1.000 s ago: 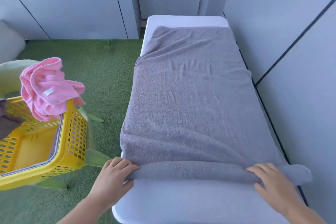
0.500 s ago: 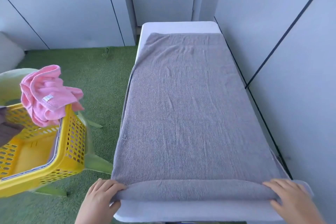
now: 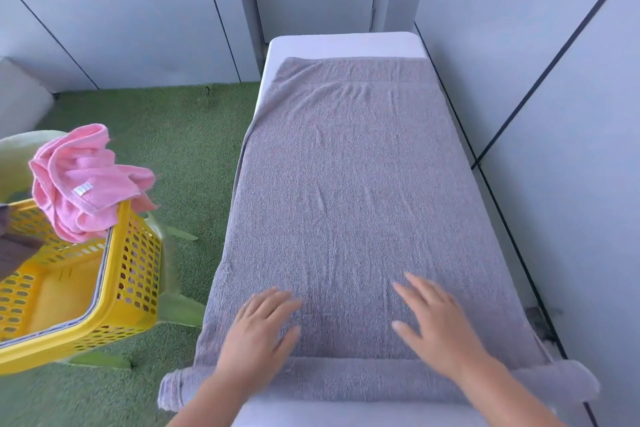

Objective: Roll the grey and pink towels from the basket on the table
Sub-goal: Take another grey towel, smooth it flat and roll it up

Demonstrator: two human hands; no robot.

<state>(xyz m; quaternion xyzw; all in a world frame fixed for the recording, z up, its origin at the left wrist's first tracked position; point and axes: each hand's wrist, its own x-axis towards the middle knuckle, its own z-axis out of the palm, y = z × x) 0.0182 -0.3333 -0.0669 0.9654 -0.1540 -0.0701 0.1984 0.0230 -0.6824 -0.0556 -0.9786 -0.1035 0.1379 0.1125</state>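
The left grip point(image 3: 258, 333) lies flat on the grey towel point(image 3: 349, 201), fingers straight and spread, with nothing pinched in it. The right grip point(image 3: 440, 326) is the same: palm down, fingers wide, holding nothing. Both look a bit blurry. I think they lie flat like this to press the towel smooth and push the roll along, one on each side so the roll goes straight and not crooked

Far to the left is a yellow basket point(image 3: 135, 274) with holes in its sides, well apart from the grips. The pink towel point(image 3: 69, 215) hangs in a bunch over the basket's rim. I guess it waits there because its turn comes after the grey one. A dark brown cloth point(image 3: 17, 250) peeks in at the basket's left edge. Green grass carpet point(image 3: 187, 135) covers the floor

The grey towel is spread long down the white worktop point(image 3: 346, 43) and hides nearly all of it; only a strip at the far end is bare. Its near end is curled into a fat roll point(image 3: 346, 380) that lies across the worktop under the wrists, and both ends poke out past the sides. Most of the towel is flat, so the rolling looks only just begun. Lying flat and long should help it roll up tight

On the right, grey wall panels point(image 3: 554, 114) stand close beside the worktop

There is a small white tag point(image 3: 83, 189) on the pink towel, but it is too small to read. I see no other writing
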